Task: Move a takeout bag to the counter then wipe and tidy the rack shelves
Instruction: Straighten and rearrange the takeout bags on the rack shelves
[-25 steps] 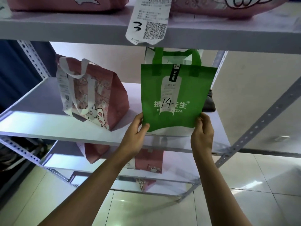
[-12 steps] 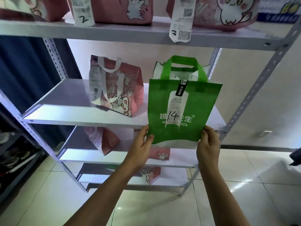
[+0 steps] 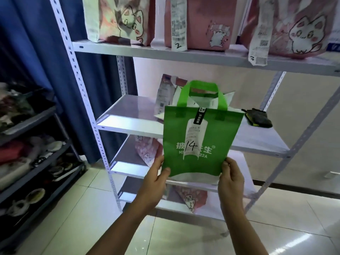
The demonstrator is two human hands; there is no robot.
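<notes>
Head camera, looking down and forward: you hold a green takeout bag (image 3: 200, 142) upright in the air in front of the white metal rack (image 3: 77, 74), clear of every shelf. Your left hand (image 3: 156, 178) pinches its lower left corner, thumb on the front face and fingers curled behind; your right hand (image 3: 230, 176) grips the lower right corner the same way.

White lettering on the bag shows Chinese characters and, below them, a line ending in "ZZA"; the middle of both lines is covered by a long white receipt (image 3: 193, 137) stuck down the front, with "14" handwritten in black. A small black tag (image 3: 201, 116) with white characters, too small to read, hangs at the top edge beside the green loop handles. The bag looks like soft non-woven fabric, flat-faced with a white base.

Behind the bag, on the rack's middle shelf, a pink bag (image 3: 168, 92) with a receipt is partly hidden, and a black and yellow cloth (image 3: 259, 117) lies to the bag's right. Above the bag, the top shelf carries three pink cartoon-cat bags: one at left (image 3: 117, 17), one in the centre (image 3: 206, 24) with a receipt marked "2", one at right (image 3: 294, 28) with a receipt marked "3". Below the bag, more pink cat bags (image 3: 147, 153) sit on the lower shelves, partly blocked by your hands.

Left of the bag hang blue curtains (image 3: 31, 43), with a dark shelf unit (image 3: 36, 162) of jumbled items beneath. Glossy pale floor tiles (image 3: 73, 218) lie underneath.
</notes>
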